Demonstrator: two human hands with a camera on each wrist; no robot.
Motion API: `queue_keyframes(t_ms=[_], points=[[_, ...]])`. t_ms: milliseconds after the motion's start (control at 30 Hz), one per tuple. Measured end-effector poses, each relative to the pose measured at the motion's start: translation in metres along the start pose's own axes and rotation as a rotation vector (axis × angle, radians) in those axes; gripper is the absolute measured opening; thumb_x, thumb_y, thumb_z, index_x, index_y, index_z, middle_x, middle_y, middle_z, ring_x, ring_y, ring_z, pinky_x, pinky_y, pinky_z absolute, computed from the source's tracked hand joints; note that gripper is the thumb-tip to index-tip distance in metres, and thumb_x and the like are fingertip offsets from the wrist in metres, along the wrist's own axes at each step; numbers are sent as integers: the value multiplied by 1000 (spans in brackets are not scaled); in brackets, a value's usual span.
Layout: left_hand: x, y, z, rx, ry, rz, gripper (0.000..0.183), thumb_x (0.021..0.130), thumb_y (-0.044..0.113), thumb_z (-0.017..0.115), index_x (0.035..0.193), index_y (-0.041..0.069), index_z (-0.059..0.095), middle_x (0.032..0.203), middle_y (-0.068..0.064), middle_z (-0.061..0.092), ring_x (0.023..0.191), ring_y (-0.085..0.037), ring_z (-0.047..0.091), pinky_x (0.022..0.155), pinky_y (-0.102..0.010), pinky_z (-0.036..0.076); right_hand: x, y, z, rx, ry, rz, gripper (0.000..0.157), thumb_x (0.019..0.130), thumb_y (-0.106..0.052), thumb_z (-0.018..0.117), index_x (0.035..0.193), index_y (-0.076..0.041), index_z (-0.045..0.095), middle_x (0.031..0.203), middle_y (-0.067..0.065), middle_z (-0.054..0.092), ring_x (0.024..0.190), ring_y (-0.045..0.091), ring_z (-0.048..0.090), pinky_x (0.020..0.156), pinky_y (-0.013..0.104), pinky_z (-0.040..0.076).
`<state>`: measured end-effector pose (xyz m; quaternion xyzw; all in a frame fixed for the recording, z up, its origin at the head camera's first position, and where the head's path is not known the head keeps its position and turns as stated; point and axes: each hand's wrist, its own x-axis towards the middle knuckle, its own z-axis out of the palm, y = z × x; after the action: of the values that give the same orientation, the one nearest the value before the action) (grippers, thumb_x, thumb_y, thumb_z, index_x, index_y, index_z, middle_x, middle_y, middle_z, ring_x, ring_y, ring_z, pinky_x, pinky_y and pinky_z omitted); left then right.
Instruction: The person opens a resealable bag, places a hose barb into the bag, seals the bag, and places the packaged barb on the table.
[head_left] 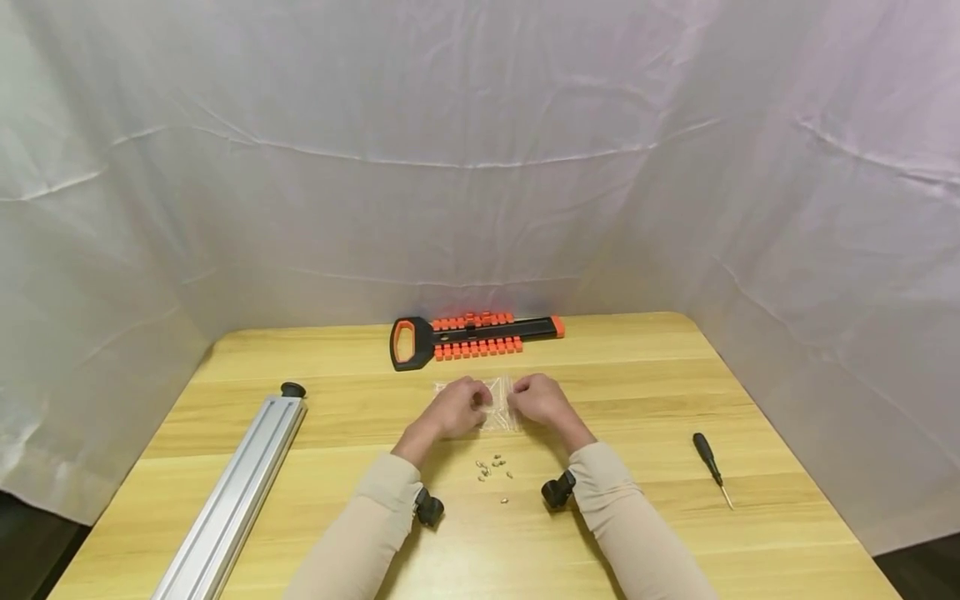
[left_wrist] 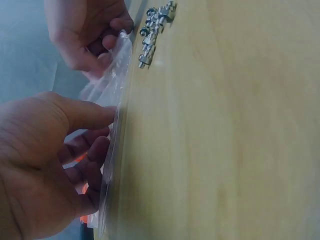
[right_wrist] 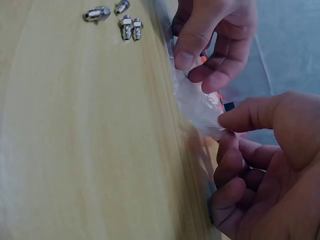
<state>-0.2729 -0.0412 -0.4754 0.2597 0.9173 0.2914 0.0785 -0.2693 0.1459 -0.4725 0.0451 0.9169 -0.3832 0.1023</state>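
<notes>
A clear plastic bag lies flat near the middle of the table. The right hand pinches its right edge between thumb and fingers, which the right wrist view shows closely. From the other side the left hand holds the bag, its thumb against the film and its fingers curled. In the left wrist view the plastic stretches between both hands. Several small metal fittings with threaded or ribbed ends lie loose on the wood, nearer the person than the bag. Whether anything is inside the bag, I cannot tell.
Behind the bag lies a black and orange tool rack with a loop handle. A long silver aluminium profile with a black knob runs along the left. At right rests a black-handled screwdriver. Pale cloth hangs around the wooden table.
</notes>
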Motion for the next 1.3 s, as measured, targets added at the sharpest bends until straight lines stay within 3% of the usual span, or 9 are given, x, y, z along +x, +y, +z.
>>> queue_keyframes(t_ms=[100, 200, 333, 467, 633, 800, 1067, 1300], points=[[-1, 1, 2, -32, -3, -15, 20, 86, 10, 68, 106, 11, 68, 100, -1, 63, 92, -15, 58, 86, -33, 51, -1, 1, 0, 64, -3, -4, 21, 91, -24, 58, 74, -13, 64, 61, -2, 48, 56, 12, 43, 50, 23, 36], [-1, 2, 3, -89, 4, -40, 16, 91, 18, 65, 107, 14, 67, 98, 1, 66, 91, -13, 60, 85, -32, 51, -2, 0, 1, 147, -11, -8, 25, 96, -26, 52, 93, -11, 71, 71, 2, 57, 64, 13, 49, 56, 24, 41], [-1, 4, 3, -158, 21, -54, 18, 96, 28, 60, 107, 17, 68, 98, 2, 69, 92, -13, 63, 84, -33, 52, -3, 0, 0, 241, -34, -20, 27, 95, -18, 48, 106, -7, 71, 71, 5, 59, 59, 12, 48, 54, 23, 41], [-1, 4, 4, -195, 21, -48, 22, 96, 35, 58, 107, 18, 68, 99, 2, 70, 92, -14, 64, 82, -33, 53, -3, 1, 1, 251, -66, -50, 24, 92, -10, 51, 106, -6, 70, 69, 6, 59, 57, 12, 50, 53, 22, 43], [-1, 2, 6, -236, 16, -66, 27, 95, 42, 58, 106, 21, 69, 99, 4, 70, 95, -13, 63, 82, -32, 52, -3, 0, 4, 277, -101, -59, 18, 95, -15, 57, 104, -6, 70, 75, 8, 65, 63, 15, 60, 57, 25, 51], [-1, 1, 6, -238, 13, -67, 23, 95, 38, 59, 104, 20, 70, 95, 4, 69, 88, -11, 62, 76, -29, 51, -3, -3, 6, 334, -113, -52, 17, 94, -18, 61, 97, -5, 71, 76, 10, 69, 62, 16, 64, 58, 26, 55], [0, 0, 5, -211, 33, -81, 23, 99, 33, 53, 97, 19, 71, 84, 2, 68, 67, -11, 55, 62, -26, 46, -2, -3, 8, 309, -104, -71, 18, 96, -16, 56, 95, -6, 70, 77, 8, 66, 65, 15, 60, 58, 25, 51], [2, 1, 5, -200, 54, -101, 24, 99, 27, 51, 90, 19, 71, 83, 1, 68, 67, -12, 54, 61, -27, 45, -1, 0, 9, 229, -95, -128, 16, 96, -16, 56, 90, -8, 68, 77, 9, 64, 63, 15, 53, 56, 24, 44]])
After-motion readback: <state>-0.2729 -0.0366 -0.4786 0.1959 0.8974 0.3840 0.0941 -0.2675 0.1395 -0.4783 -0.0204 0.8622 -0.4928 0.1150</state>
